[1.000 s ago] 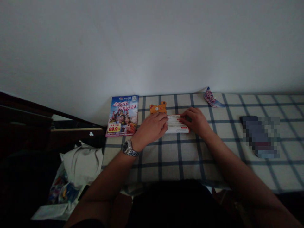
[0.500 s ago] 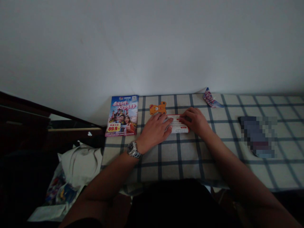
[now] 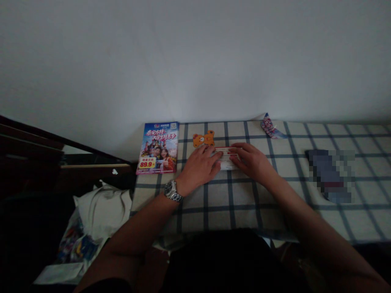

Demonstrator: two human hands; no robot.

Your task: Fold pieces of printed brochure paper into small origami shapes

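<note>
The white paper piece with red edging and printed lines lies flat near the middle of the cloth-covered bench, long side running left to right, between and partly under both hands. The left hand is unclenched, its fingers spread over the left end of the paper; it grasps nothing, and the placement suggests a weight against slipping. The right hand arches over the right end, fingertips and thumb on the surface; whether it pinches any layer cannot be told. Contact at opposite ends probably keeps the paper square and flat.

An orange flat bear figure lies just beyond the left fingers; whether it touches the paper is unclear. A blue and pink glossy printed leaflet rests at the bench's far left corner, apart from the hands, presumably to leave working room. A creased, multicoloured paper scrap sits by the pale, plain wall, seemingly out of the way. A dark oblong object, blurred out, lies well to the right, clear of the right forearm.
</note>
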